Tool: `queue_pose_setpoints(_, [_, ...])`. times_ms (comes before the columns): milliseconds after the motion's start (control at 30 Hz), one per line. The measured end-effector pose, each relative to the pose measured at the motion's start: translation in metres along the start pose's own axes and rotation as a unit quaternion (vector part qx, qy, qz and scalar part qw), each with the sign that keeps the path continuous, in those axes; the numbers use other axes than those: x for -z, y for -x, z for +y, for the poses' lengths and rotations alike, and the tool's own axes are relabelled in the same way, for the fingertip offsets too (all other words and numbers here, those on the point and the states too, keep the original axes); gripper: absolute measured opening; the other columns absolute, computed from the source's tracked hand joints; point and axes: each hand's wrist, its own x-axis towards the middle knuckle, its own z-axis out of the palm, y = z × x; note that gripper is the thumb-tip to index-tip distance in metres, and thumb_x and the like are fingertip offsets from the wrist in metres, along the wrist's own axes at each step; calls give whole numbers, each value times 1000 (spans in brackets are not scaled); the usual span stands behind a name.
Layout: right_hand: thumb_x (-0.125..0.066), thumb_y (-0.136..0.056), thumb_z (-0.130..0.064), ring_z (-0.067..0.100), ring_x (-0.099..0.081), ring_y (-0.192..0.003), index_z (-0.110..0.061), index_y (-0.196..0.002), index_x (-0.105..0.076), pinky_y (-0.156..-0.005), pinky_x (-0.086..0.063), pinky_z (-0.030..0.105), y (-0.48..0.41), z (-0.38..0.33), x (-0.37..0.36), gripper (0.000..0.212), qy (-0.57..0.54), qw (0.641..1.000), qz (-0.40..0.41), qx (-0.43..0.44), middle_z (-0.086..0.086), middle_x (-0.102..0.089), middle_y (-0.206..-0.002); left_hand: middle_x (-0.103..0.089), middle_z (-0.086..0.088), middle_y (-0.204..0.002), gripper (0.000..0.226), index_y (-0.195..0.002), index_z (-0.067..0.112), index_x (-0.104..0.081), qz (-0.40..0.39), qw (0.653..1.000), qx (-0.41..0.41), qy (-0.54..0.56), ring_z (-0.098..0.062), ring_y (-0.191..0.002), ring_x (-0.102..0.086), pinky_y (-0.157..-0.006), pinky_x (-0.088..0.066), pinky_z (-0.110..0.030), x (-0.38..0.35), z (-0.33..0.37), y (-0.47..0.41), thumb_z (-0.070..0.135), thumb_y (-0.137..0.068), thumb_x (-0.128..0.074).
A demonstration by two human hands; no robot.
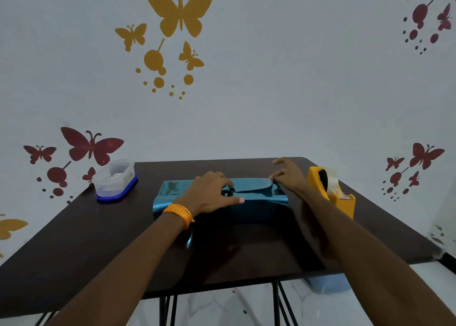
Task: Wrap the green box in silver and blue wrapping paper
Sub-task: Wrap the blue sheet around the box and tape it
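Note:
The box lies in the middle of the dark table, fully covered by shiny blue wrapping paper; no green shows. My left hand rests on top of the wrapped box, its fingers curled down on the paper seam with the thumb stretched along the front edge. My right hand is at the right end of the box and pinches a small piece of clear tape or paper edge between thumb and forefinger, the other fingers lifted.
A yellow tape dispenser with a clear roll stands just right of my right hand. A clear plastic container with a blue lid sits upside down at the table's back left. The dark table ends near my forearms.

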Motion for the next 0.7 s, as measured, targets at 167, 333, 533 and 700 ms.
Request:
queue_pose_setpoints(167, [-52, -86, 8, 23, -58, -71, -12, -113, -53, -61, -48, 37, 16, 8, 1, 33, -47, 991, 125, -29, 15, -65, -82, -56, 2, -121, 74, -127, 29, -56, -17, 998, -18, -54, -19, -112, -50, -90, -47, -42, 1, 4, 1, 78, -72, -61])
queue_pose_setpoints(333, [-55, -92, -5, 22, -62, -72, -23, -129, -43, -60, -50, 36, 31, -31, 4, 44, -27, 990, 108, 82, 9, -67, -89, -57, 2, -116, 71, -125, 27, -58, -9, 998, -13, -62, -19, -108, -51, -88, -48, -41, 0, 7, 0, 76, -73, -62])
queue_pose_setpoints(533, [-78, -82, -21, 10, -63, -108, -39, -150, -24, -86, -44, 22, 67, -72, -26, 89, 128, 955, -181, 198, -4, -73, -112, -57, 1, -114, 74, -125, 27, -58, 10, 998, -2, -68, -21, -108, -52, -86, -48, -41, -3, 10, -3, 76, -70, -64])
queue_pose_setpoints(700, [-82, -81, -30, 13, -65, -95, -37, -154, -19, -79, -42, 24, 77, -57, -37, 96, 195, 940, -141, 242, -7, -73, -117, -56, 0, -129, 93, -138, 20, -51, 36, 999, 9, -12, -21, -120, -50, -96, -46, -42, 5, 1, 12, 73, -64, -72])
